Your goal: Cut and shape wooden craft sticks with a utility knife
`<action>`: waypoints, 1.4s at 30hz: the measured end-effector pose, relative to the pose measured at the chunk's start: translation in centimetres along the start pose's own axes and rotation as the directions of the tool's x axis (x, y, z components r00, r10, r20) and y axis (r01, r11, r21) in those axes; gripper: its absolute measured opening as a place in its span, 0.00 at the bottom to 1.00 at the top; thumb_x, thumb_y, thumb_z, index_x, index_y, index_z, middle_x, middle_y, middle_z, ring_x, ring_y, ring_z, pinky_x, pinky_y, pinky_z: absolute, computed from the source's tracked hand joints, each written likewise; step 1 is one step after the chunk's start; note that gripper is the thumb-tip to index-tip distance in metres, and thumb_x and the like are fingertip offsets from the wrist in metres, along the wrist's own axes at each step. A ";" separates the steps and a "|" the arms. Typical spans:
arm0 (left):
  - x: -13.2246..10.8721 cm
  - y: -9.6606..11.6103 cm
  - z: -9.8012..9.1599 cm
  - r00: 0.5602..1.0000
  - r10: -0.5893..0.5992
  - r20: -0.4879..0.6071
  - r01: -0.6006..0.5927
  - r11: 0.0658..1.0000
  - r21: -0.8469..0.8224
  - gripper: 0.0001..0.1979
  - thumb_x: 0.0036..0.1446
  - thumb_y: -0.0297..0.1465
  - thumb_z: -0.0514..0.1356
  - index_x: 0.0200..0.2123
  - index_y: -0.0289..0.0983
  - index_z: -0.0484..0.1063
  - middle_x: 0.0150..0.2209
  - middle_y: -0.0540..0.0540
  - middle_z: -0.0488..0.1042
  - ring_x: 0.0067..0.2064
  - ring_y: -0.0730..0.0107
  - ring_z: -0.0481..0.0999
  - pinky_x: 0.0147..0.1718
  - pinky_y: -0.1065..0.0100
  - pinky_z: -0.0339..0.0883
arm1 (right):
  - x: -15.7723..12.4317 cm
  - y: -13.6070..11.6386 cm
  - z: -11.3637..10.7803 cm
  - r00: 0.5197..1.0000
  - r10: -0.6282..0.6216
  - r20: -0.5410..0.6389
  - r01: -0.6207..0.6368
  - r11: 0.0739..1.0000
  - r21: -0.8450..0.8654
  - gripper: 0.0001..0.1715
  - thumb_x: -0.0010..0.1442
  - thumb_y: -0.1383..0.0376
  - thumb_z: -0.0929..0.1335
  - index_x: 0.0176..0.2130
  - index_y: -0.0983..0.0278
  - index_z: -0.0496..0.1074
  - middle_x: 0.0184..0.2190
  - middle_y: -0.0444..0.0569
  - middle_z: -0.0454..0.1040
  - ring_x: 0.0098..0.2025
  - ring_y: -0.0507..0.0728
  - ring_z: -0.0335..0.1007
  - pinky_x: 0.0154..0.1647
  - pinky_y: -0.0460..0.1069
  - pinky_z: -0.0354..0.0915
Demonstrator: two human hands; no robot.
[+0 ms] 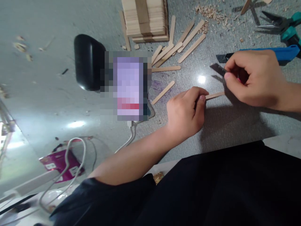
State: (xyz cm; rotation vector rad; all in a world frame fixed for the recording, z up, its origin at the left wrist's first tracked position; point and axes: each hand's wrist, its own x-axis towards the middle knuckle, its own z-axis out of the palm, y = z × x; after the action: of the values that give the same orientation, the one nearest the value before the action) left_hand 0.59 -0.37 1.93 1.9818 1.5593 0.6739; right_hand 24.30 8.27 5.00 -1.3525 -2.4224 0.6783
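My left hand (187,110) is closed, with thumb and fingers pinching a popsicle stick (214,95) low over the grey table. The stick points right, and its far end reaches close to my right hand (254,78). That hand is closed around a small knife, whose dark blade (218,69) sticks out to the left, above the stick and apart from it. Its handle is mostly hidden in the fingers; a bit of pink shows. Just behind my right hand lies a blue utility knife (285,54), partly covered by the hand.
Several loose popsicle sticks (192,48) lie near a banded stack of sticks (155,18). Wood shavings (213,14) and green-handled pliers (288,29) are at the far right. A phone with a blurred screen (128,84), its white cable (130,138) and a black case (89,62) are on the left.
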 end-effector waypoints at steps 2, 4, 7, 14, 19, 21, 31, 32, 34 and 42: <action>0.0 0.0 0.1 1.000 0.019 -0.007 -0.019 1.000 0.001 0.14 0.81 0.31 0.56 0.48 0.39 0.83 0.38 0.45 0.87 0.38 0.63 0.83 0.39 0.59 0.69 | 0.2 0.3 0.1 0.999 -0.001 0.045 0.006 0.994 -0.112 0.10 0.72 0.63 0.67 0.46 0.60 0.80 0.41 0.52 0.84 0.42 0.63 0.79 0.44 0.57 0.67; 0.0 -0.1 0.1 1.000 0.025 -0.005 -0.025 1.000 0.012 0.13 0.80 0.31 0.56 0.47 0.40 0.82 0.39 0.44 0.87 0.39 0.62 0.83 0.40 0.58 0.70 | 0.1 0.6 0.2 0.992 -0.012 0.123 0.039 0.974 -0.222 0.18 0.77 0.58 0.65 0.53 0.60 0.82 0.49 0.57 0.86 0.47 0.66 0.81 0.43 0.58 0.65; 0.0 -0.2 0.2 0.999 0.043 -0.005 -0.043 0.999 0.021 0.13 0.80 0.30 0.55 0.46 0.40 0.81 0.40 0.44 0.87 0.39 0.62 0.83 0.40 0.58 0.69 | 0.0 0.7 0.2 0.989 -0.011 0.146 0.053 0.956 -0.287 0.23 0.81 0.52 0.63 0.59 0.58 0.83 0.58 0.59 0.86 0.50 0.68 0.81 0.42 0.59 0.66; 0.1 -0.3 0.6 0.997 0.079 -0.002 -0.079 0.996 0.052 0.13 0.79 0.33 0.56 0.46 0.40 0.82 0.42 0.42 0.87 0.41 0.60 0.84 0.42 0.57 0.72 | 0.9 1.0 -1.7 1.000 -0.004 0.005 0.006 0.891 -0.454 0.30 0.83 0.46 0.64 0.62 0.64 0.82 0.63 0.69 0.84 0.66 0.80 0.80 0.53 0.67 0.76; 0.1 -0.5 0.9 0.996 0.089 -0.006 -0.088 0.992 0.094 0.10 0.75 0.35 0.60 0.45 0.40 0.81 0.34 0.45 0.85 0.35 0.61 0.81 0.36 0.59 0.66 | 1.1 1.0 -3.2 0.984 0.175 0.037 -0.104 0.728 -0.677 0.35 0.74 0.49 0.75 0.63 0.75 0.81 0.62 0.79 0.83 0.63 0.88 0.84 0.60 0.77 0.79; 0.0 -0.8 1.2 0.988 0.151 -0.024 -0.147 0.981 0.123 0.10 0.75 0.36 0.61 0.42 0.39 0.81 0.30 0.46 0.82 0.31 0.62 0.79 0.34 0.59 0.63 | 0.7 1.3 -3.6 0.983 0.166 0.078 -0.066 0.716 -0.695 0.34 0.75 0.50 0.74 0.63 0.76 0.80 0.59 0.78 0.84 0.59 0.86 0.86 0.57 0.74 0.80; 0.3 -1.3 1.1 0.962 0.272 0.001 -0.272 0.962 0.019 0.08 0.71 0.33 0.61 0.43 0.41 0.81 0.31 0.47 0.81 0.34 0.60 0.80 0.42 0.53 0.70 | 0.7 1.1 -4.5 0.964 0.241 0.115 -0.120 0.775 -0.620 0.26 0.81 0.57 0.64 0.66 0.72 0.75 0.58 0.75 0.84 0.51 0.77 0.86 0.46 0.62 0.70; 0.5 -1.3 0.9 0.960 0.279 0.030 -0.279 0.960 0.005 0.10 0.69 0.33 0.62 0.47 0.41 0.83 0.37 0.44 0.84 0.40 0.57 0.82 0.46 0.50 0.71 | 0.8 1.1 -4.6 0.964 0.244 0.103 -0.149 0.821 -0.552 0.26 0.82 0.56 0.62 0.66 0.69 0.74 0.56 0.72 0.85 0.49 0.74 0.85 0.44 0.61 0.68; 0.9 -1.3 0.6 0.941 0.321 0.102 -0.325 0.946 0.019 0.17 0.67 0.33 0.63 0.55 0.42 0.85 0.49 0.39 0.84 0.52 0.49 0.81 0.52 0.45 0.69 | 0.8 1.2 -4.9 0.979 0.188 0.078 -0.156 0.939 -0.306 0.23 0.83 0.57 0.60 0.69 0.61 0.71 0.49 0.60 0.86 0.45 0.67 0.82 0.44 0.59 0.67; 0.6 -1.2 1.1 0.938 0.308 0.159 -0.332 0.930 0.155 0.21 0.74 0.33 0.61 0.64 0.51 0.86 0.64 0.36 0.77 0.65 0.36 0.69 0.58 0.37 0.60 | 1.1 2.1 -4.3 0.968 0.057 0.246 -0.230 0.602 0.765 0.13 0.81 0.52 0.72 0.58 0.52 0.69 0.38 0.37 0.85 0.28 0.55 0.82 0.24 0.49 0.74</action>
State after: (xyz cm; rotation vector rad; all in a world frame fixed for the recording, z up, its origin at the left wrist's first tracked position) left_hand 0.61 0.37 0.32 2.3971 1.2666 0.5253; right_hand 27.23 11.26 7.59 -1.0981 -1.7045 1.7469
